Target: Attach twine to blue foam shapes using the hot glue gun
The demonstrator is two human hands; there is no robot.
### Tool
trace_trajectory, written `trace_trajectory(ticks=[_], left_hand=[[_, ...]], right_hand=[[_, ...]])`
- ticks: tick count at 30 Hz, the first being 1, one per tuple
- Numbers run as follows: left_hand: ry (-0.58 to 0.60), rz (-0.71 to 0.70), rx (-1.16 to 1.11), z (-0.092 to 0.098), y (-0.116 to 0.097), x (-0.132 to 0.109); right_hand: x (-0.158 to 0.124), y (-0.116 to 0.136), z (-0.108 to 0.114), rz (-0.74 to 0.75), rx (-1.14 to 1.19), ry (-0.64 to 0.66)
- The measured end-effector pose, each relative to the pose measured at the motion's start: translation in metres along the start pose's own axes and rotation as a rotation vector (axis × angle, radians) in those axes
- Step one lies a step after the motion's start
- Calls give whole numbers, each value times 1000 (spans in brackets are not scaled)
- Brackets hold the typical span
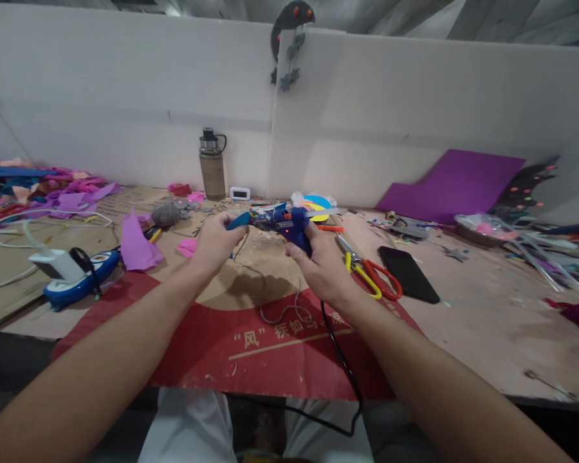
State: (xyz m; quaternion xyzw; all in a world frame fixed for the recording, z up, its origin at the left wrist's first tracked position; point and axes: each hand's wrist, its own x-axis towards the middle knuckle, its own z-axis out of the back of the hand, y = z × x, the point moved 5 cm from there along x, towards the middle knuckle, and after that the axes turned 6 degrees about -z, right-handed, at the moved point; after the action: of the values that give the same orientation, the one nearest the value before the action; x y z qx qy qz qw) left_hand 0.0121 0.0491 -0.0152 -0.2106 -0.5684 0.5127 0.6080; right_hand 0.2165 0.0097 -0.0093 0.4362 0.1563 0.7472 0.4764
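Note:
Fingers wrapped around its handle, my right hand (321,263) grips a blue hot glue gun (295,226), a glue stick poking from its rear and a small red light on its body. The nozzle points left, toward my other hand. My left hand (215,243) pinches a flat blue piece (238,221), which looks like felt. The nozzle end and the blue piece overlap in view, so I cannot tell whether they touch. A thin grey string (282,316) trails below onto the red-printed cardboard (197,360). The gun's black cord (340,354) runs down over the table edge.
Right of my hands lie scissors (386,280) and a black phone (408,273). A water bottle (213,170) stands at the back beside a small white clock (240,193). To the left are a blue power strip (80,283), grey yarn (166,213) and felt scraps (77,199).

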Motion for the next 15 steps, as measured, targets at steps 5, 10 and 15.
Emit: trace_trajectory(ticks=[5,10,15], left_hand=[[85,127,-299,-10,9,3],[78,76,-133,-7,4,1],[32,-72,175,0,-11,-2]], right_hand=[[0,0,1,-10,14,-1],[1,-1,-1,-26,-10,1],[1,-1,2,-33,17,-14]])
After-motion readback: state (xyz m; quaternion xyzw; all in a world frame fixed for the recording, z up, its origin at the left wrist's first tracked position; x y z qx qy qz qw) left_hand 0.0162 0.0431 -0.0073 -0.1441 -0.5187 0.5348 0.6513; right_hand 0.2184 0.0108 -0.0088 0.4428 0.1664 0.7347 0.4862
